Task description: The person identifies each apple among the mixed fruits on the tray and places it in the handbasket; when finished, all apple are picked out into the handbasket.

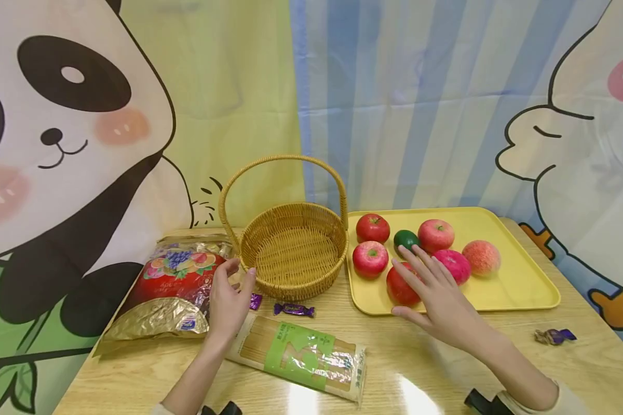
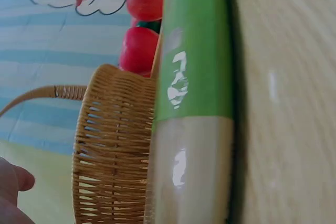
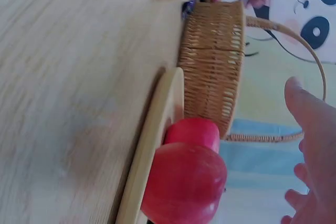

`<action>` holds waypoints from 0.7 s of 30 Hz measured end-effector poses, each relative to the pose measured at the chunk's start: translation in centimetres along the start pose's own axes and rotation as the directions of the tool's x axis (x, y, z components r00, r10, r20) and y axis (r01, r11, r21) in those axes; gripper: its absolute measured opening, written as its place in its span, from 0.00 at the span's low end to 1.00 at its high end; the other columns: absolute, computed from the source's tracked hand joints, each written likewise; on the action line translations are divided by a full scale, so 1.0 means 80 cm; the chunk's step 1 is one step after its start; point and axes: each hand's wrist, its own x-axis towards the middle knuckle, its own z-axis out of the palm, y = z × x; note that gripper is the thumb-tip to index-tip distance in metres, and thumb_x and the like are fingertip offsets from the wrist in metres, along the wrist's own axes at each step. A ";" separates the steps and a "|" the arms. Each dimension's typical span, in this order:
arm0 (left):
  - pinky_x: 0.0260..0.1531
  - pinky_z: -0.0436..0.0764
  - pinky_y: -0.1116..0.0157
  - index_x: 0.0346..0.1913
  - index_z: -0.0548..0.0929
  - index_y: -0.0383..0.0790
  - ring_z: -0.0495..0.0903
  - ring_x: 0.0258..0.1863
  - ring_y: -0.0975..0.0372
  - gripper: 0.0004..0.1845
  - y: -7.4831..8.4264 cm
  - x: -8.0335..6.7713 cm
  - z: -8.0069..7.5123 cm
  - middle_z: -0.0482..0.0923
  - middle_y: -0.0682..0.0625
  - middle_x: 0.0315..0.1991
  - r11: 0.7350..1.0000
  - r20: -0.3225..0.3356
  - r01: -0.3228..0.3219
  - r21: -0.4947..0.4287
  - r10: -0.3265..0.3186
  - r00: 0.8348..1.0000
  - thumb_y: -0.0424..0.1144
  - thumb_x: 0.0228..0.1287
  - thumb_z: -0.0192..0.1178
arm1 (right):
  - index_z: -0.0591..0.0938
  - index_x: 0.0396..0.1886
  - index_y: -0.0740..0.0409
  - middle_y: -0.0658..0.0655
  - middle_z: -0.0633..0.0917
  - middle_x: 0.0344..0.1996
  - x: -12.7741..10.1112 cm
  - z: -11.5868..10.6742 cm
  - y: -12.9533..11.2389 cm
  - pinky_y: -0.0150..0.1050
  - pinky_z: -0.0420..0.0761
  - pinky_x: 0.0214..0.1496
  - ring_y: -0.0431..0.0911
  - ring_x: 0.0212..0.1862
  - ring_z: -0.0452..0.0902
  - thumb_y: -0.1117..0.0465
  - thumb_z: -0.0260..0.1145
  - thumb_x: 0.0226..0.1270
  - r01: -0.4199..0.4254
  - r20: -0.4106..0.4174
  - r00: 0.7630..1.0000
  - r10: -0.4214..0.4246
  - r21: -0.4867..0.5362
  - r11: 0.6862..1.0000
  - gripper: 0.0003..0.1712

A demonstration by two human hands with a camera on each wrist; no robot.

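Note:
My right hand [image 1: 441, 297] hovers with spread fingers above the front of a yellow tray [image 1: 524, 282], nearest to a red apple-like fruit [image 1: 401, 285] that its fingers partly cover. In the right wrist view, that red fruit [image 3: 184, 182] sits below the palm, apart from the fingers. My left hand [image 1: 228, 302] holds nothing; its fingers are loosely bent, beside a wicker basket [image 1: 296, 288] with a tall handle. A red and gold candy bag [image 1: 179, 288] stands just left of this hand. Below it lies a green-labelled pack of dry noodles [image 1: 301, 354], large in the left wrist view.
Several other fruits share the tray, among them a peach [image 1: 481, 257], a pink fruit [image 1: 454, 266] and a dark green one [image 1: 406, 239]. Wrapped purple candies lie before the basket [image 1: 294, 310] and a wrapped candy [image 1: 554, 336] at right. A printed curtain [image 1: 394, 104] hangs behind.

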 end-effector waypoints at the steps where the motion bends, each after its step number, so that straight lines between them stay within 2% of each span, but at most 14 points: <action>1: 0.62 0.74 0.46 0.69 0.62 0.34 0.66 0.66 0.47 0.33 0.000 0.004 -0.002 0.65 0.38 0.66 0.996 0.040 0.084 -0.033 -0.083 0.996 0.50 0.69 0.57 | 0.59 0.76 0.49 0.55 0.56 0.77 0.000 -0.002 0.003 0.43 0.39 0.82 0.54 0.78 0.45 0.41 0.70 0.57 -0.017 -0.001 1.000 0.017 0.031 0.999 0.51; 3: 0.68 0.67 0.45 0.74 0.53 0.36 0.59 0.71 0.47 0.40 -0.001 0.011 -0.006 0.57 0.38 0.72 0.971 0.140 0.228 -0.078 -0.216 0.966 0.55 0.70 0.54 | 0.61 0.75 0.50 0.57 0.60 0.75 -0.001 -0.004 0.010 0.52 0.52 0.80 0.56 0.76 0.51 0.46 0.74 0.55 -0.060 0.008 0.998 0.060 0.096 0.994 0.51; 5: 0.72 0.62 0.46 0.77 0.45 0.38 0.54 0.75 0.47 0.45 -0.002 0.019 -0.007 0.50 0.38 0.76 0.934 0.240 0.335 -0.122 -0.300 0.923 0.58 0.70 0.53 | 0.63 0.74 0.52 0.60 0.63 0.73 -0.002 -0.004 0.019 0.60 0.63 0.73 0.59 0.73 0.57 0.49 0.75 0.54 -0.110 0.038 0.994 0.105 0.157 0.981 0.49; 8: 0.74 0.60 0.48 0.78 0.40 0.40 0.52 0.75 0.47 0.45 -0.004 0.029 -0.005 0.46 0.38 0.77 0.874 0.342 0.432 -0.222 -0.346 0.874 0.57 0.71 0.51 | 0.65 0.72 0.55 0.64 0.66 0.71 -0.003 0.000 0.036 0.65 0.70 0.65 0.63 0.70 0.62 0.49 0.74 0.55 -0.203 0.129 0.976 0.176 0.239 0.950 0.47; 9: 0.74 0.60 0.49 0.78 0.40 0.41 0.53 0.75 0.47 0.44 -0.006 0.032 -0.003 0.47 0.38 0.77 0.853 0.361 0.450 -0.263 -0.346 0.866 0.55 0.72 0.51 | 0.65 0.72 0.57 0.66 0.66 0.70 -0.004 0.002 0.041 0.65 0.69 0.65 0.64 0.69 0.62 0.48 0.74 0.56 -0.236 0.167 0.966 0.197 0.260 0.936 0.46; 12: 0.74 0.60 0.51 0.78 0.41 0.42 0.55 0.75 0.49 0.39 -0.011 0.038 0.003 0.49 0.39 0.77 0.797 0.392 0.486 -0.358 -0.344 0.853 0.48 0.75 0.48 | 0.65 0.71 0.59 0.67 0.67 0.69 -0.005 0.009 0.054 0.66 0.68 0.66 0.65 0.69 0.62 0.46 0.73 0.57 -0.326 0.261 0.932 0.251 0.304 0.895 0.47; 15: 0.74 0.61 0.51 0.78 0.39 0.41 0.54 0.75 0.48 0.36 -0.015 0.041 0.008 0.49 0.40 0.77 0.759 0.407 0.499 -0.417 -0.335 0.850 0.43 0.77 0.45 | 0.65 0.71 0.61 0.67 0.70 0.66 -0.006 0.013 0.062 0.66 0.69 0.65 0.64 0.67 0.64 0.45 0.73 0.57 -0.360 0.300 0.916 0.266 0.321 0.876 0.47; 18: 0.74 0.62 0.50 0.78 0.39 0.40 0.55 0.75 0.48 0.35 -0.015 0.041 0.011 0.50 0.40 0.76 0.741 0.411 0.504 -0.444 -0.331 0.849 0.41 0.78 0.44 | 0.65 0.71 0.62 0.67 0.72 0.65 -0.005 0.015 0.065 0.66 0.72 0.63 0.64 0.64 0.68 0.45 0.74 0.56 -0.368 0.310 0.912 0.269 0.328 0.870 0.48; 21: 0.74 0.61 0.50 0.78 0.40 0.40 0.56 0.75 0.48 0.35 -0.016 0.042 0.014 0.50 0.39 0.76 0.737 0.415 0.501 -0.453 -0.323 0.850 0.41 0.78 0.43 | 0.65 0.71 0.62 0.67 0.72 0.64 -0.004 0.018 0.067 0.65 0.73 0.62 0.64 0.63 0.70 0.46 0.75 0.54 -0.380 0.320 0.907 0.274 0.341 0.860 0.50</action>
